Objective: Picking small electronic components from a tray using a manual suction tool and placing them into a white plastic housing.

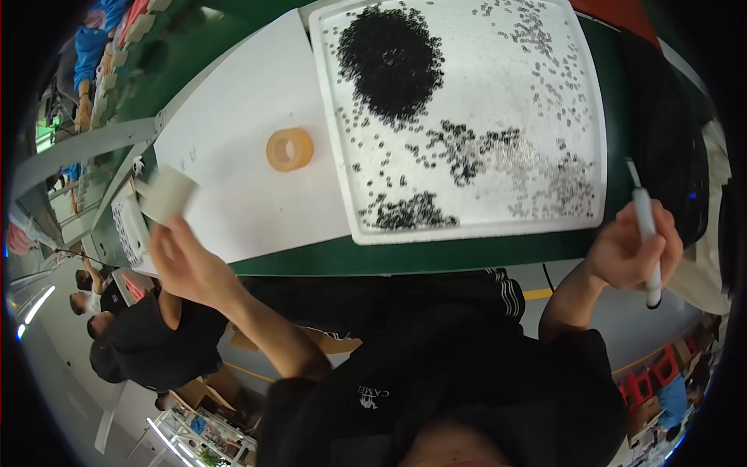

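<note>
Head view: fingers of the left hand (191, 261) are closed on the near end of a pale block-shaped item (170, 194); motion blur obscures its details and the exact contact. The item appears over the left edge of a white sheet (241, 202), at a height that cannot be told. An amber tape roll (275, 152) lies on the sheet, to the right of those fingers and apart from them. Fingers of the right hand (634, 253) are clamped around the barrel of a white pen-like tool (644, 214), its thin tip pointing away from the person, its dark end projecting below the hand. The tool is right of a white tray (475, 235), apart from it. Black rings (389, 62), heaped and scattered, and clear rings (537, 175) lie in the tray, which rests on a green counter (506, 261).
</note>
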Available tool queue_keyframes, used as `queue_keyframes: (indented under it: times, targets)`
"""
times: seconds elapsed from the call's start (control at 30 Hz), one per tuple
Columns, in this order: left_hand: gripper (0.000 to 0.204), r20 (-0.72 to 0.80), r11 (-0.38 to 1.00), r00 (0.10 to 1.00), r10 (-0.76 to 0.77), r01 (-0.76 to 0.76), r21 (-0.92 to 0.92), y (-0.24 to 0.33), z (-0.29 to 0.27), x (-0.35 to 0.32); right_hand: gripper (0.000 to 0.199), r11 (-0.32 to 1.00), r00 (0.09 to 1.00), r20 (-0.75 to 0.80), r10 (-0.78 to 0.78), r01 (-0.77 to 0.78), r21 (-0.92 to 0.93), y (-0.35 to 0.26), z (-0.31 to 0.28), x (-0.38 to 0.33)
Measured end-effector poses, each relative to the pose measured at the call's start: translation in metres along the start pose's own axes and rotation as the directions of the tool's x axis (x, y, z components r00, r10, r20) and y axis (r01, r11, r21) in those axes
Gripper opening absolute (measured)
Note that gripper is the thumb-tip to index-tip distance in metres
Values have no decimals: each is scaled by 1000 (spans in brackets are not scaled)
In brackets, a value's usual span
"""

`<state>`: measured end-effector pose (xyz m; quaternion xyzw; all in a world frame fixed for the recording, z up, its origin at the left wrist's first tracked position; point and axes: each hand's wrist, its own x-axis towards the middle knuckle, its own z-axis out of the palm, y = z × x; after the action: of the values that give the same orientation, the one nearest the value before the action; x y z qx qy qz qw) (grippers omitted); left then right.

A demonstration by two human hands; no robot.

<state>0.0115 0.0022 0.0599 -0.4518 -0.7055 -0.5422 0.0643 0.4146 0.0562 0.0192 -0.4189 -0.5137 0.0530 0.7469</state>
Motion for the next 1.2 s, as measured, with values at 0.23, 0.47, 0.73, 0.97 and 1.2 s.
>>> queue_keyframes:
  times: [0.23,0.47,0.73,0.97,1.2]
  targets:
    - [14,228,948,971,73,-138,285,-19,-26,-87,19,991,874,472,114,-66,-117,-44,33,-32]
    - [33,27,991,992,122,-123,52,-25,2,-101,25,981,840,542,17,90,-170,-35,42,-40]
    - [32,43,980,989,144,-149,130,-27,0,-99,26,980,836,547,49,65,-187,-33,43,-42]
    - [31,30,977,986,165,-167,129,-29,1,-97,26,979,829,555,66,54,-197,-34,44,-43]
    - [32,34,974,985,172,-175,146,-29,-1,-98,30,985,844,534,60,37,-169,-30,50,-44]
